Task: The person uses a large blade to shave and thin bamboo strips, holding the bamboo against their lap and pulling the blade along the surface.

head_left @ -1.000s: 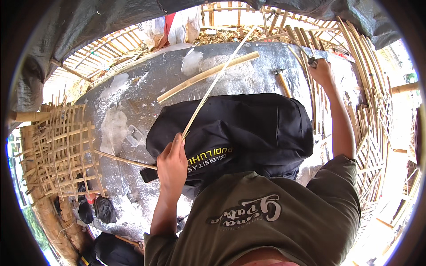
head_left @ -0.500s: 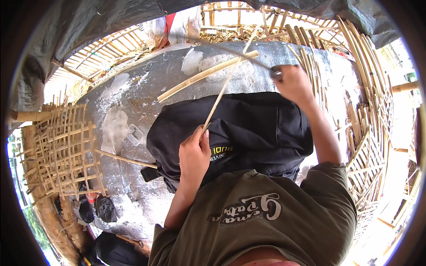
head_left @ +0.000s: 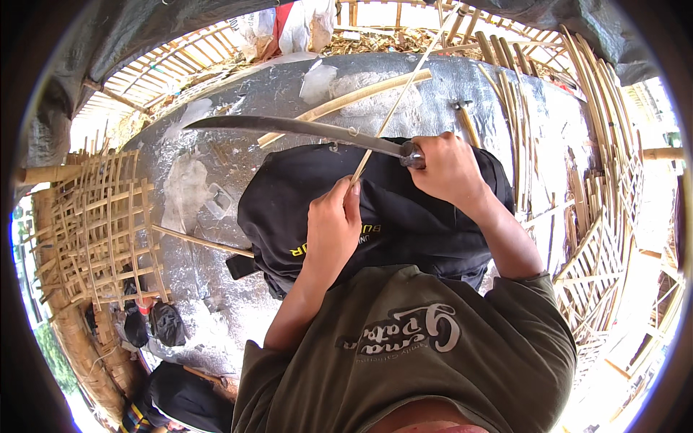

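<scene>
My left hand [head_left: 334, 224] pinches the near end of a thin bamboo strip [head_left: 404, 94], which slants up and away to the far right. In my right hand [head_left: 449, 169] is the dark handle of a long machete [head_left: 289, 126]. Its curved blade points left and lies across the strip a little beyond my left fingers, with a small curl of shaving by the blade. Under both hands a black cloth [head_left: 289, 195] with yellow and white lettering covers my lap. A wider split bamboo piece [head_left: 346, 101] lies just beyond, partly behind the blade.
A hammer [head_left: 467, 123] with a wooden handle lies beyond my right hand. Woven bamboo lattice [head_left: 108, 231] stands at the left. Bamboo strips [head_left: 599, 115] lean along the right. A dark phone-like object [head_left: 240, 267] rests by the cloth. Black bags [head_left: 168, 325] sit lower left.
My right hand has come nearer and left, bringing the machete blade from beyond onto the strip. The hammer now shows. My left hand, still gripping the strip, has shifted slightly right.
</scene>
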The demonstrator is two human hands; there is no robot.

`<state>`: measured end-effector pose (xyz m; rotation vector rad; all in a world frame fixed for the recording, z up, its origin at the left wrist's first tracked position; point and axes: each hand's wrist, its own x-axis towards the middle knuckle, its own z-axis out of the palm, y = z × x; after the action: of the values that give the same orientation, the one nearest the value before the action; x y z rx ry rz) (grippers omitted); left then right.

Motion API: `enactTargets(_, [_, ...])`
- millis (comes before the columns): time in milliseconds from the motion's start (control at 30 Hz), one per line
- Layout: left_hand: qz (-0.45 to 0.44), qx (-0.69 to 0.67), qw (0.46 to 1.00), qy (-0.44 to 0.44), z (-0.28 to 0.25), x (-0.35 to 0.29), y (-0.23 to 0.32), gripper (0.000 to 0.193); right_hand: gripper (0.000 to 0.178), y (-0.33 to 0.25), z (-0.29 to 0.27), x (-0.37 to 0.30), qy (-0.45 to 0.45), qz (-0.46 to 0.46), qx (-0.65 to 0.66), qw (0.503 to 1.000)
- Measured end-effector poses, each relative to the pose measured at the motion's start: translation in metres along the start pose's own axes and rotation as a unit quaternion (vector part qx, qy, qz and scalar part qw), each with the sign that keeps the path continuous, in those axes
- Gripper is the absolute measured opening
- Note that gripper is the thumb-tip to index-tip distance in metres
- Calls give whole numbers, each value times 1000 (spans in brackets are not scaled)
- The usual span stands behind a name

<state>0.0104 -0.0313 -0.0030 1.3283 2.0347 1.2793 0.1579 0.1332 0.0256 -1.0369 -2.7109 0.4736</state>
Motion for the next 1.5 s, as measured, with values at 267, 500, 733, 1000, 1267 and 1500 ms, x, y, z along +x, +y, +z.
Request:
enactTargets(267, [-50,-61,994,-78,4,4,3,16,14,-9,3,0,-1,-27,-36,999])
enactTargets(500, [-39,-78,993,-77,10,-3,-2,18,11,-1,7,0,-17,-36,-68,997])
enactTargets(733, [-1,-72,995,-62,11,3,8,17,15,-1,-16,2,-15,-29,-133,991])
enactTargets(1000, [12,-79,995,-51,8,10,21,15,15,16,-32,9,23,-20,-174,984])
enactTargets(1267, [17,-53,997,-47,5,18,24,15,14,35,-44,25,37,-18,-204,978])
enactTargets(1500, [28,-35,998,-39,-5,22,20,14,16,55,-52,44,48,-11,-234,971])
